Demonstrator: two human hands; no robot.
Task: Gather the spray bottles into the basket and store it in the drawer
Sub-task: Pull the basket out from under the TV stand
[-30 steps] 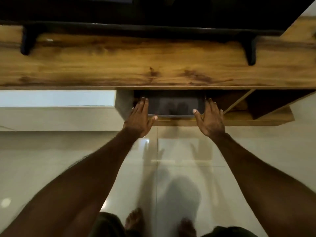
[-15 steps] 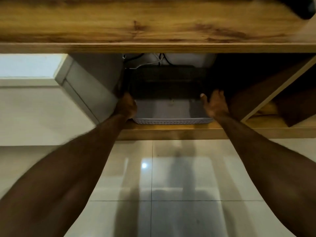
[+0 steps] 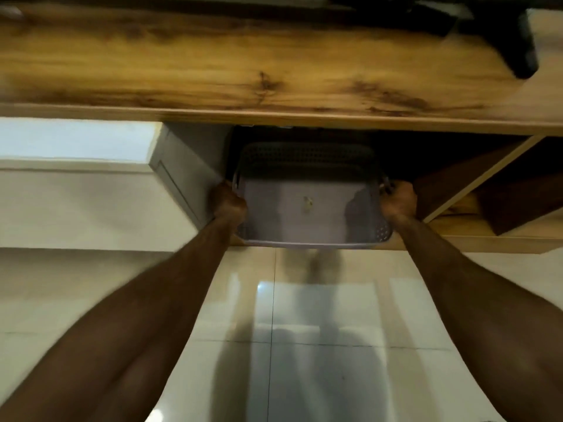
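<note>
Desktop point(image 3: 274, 71) low over the dark compartment point(image 3: 393, 159), grey panel point(image 3: 189, 175) tight at left, slanted wooden divider point(image 3: 457, 184) at right, open floor point(image 3: 320, 315) only toward the person. Basket point(image 3: 307, 202) deeper inside half a second ago, now jutting past the shelf lip, empty but for a speck, no spray bottles in view; reads as fetching it out, gathering not yet begun. Left hand point(image 3: 227, 202) and right hand point(image 3: 399, 201), flat against the sides before, now curled round the side rims.

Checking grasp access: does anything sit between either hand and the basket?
No. The left hand grips the basket at its left rim and the right hand grips its right rim; nothing visible lies between them.
</note>
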